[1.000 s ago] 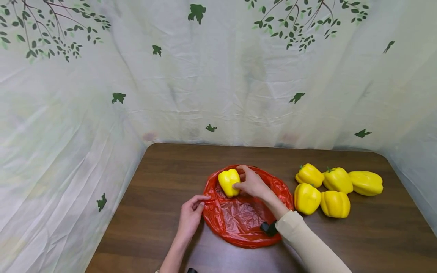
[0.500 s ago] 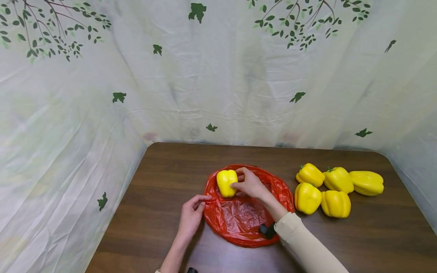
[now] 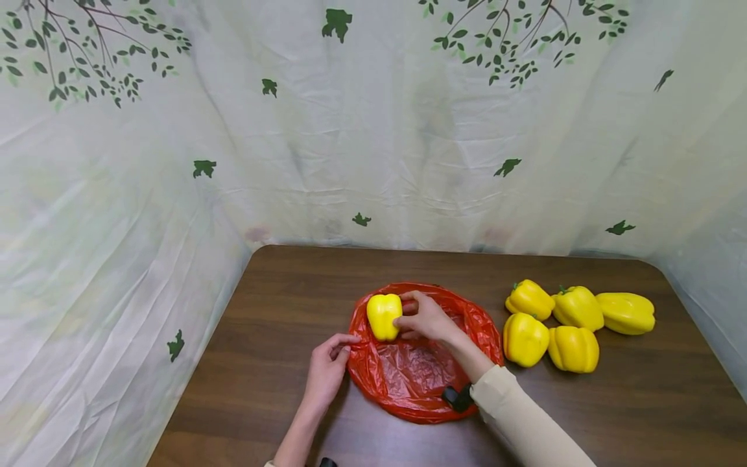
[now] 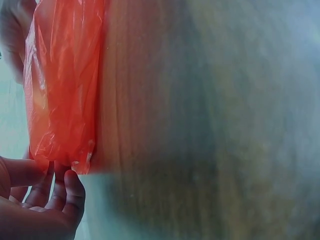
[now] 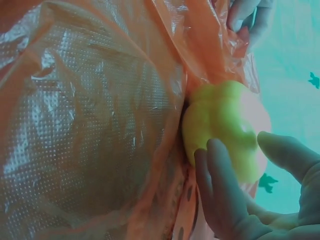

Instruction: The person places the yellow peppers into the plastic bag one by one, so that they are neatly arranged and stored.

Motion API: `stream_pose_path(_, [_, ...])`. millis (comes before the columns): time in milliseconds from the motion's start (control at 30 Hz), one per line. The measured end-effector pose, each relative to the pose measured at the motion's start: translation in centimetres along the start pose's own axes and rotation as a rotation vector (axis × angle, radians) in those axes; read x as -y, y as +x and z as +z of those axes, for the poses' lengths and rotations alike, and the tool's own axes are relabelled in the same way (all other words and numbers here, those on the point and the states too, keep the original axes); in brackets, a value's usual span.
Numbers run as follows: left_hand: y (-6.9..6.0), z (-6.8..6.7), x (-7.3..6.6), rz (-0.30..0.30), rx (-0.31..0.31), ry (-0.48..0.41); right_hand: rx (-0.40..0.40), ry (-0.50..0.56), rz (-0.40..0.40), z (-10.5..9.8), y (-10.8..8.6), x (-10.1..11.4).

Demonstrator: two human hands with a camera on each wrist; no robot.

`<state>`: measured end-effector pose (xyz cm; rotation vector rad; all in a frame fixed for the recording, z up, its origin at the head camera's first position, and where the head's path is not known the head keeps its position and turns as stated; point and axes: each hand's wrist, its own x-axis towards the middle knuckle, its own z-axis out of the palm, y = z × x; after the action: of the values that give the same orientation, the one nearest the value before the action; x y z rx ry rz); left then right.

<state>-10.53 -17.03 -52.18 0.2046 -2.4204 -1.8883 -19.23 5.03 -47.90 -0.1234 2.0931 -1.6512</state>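
A red plastic bag (image 3: 417, 370) lies spread open on the table, its rim forming a rough ring. My left hand (image 3: 327, 371) pinches the bag's left rim between thumb and fingers; the left wrist view shows the thin red film (image 4: 65, 95) at the fingertips. Inside the bag's far left part stands a yellow bell pepper (image 3: 384, 316). My right hand (image 3: 427, 319) reaches over the bag and holds this pepper from its right side. In the right wrist view the thumb and fingers (image 5: 220, 160) lie against the pepper (image 5: 225, 120), beside the bag's wall.
To the right of the bag, several more yellow bell peppers (image 3: 525, 340) lie grouped on the brown wooden table (image 3: 280, 279). A pale curtain (image 3: 379, 143) with printed leaves hangs behind the table. A black wrist device (image 3: 458, 397) sits at the right sleeve.
The pepper in my right hand has shifted slightly left and nearer within the bag, and turned more upright. My left hand has stayed on the rim.
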Motion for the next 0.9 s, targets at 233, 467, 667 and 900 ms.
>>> stream_pose_path(233, [0.1, -0.3, 0.0, -0.007, 0.013, -0.007, -0.052, -0.147, -0.057, -0.5, -1.0, 0.8])
stream_pose_path(467, [-0.5, -0.8, -2.2, 0.005, 0.041, -0.014, -0.039, -0.127, -0.111, -0.9, -2.7, 1.5])
stream_pose_path(667, [-1.0, -0.9, -3.9, 0.001, 0.049, 0.016, -0.014, -0.119, -0.149, -1.3, -4.3, 1.8])
stream_pose_path(900, [0.1, -0.7, -1.1, 0.001, 0.029, -0.003, -0.015, -0.118, -0.196, -2.0, -5.9, 1.7])
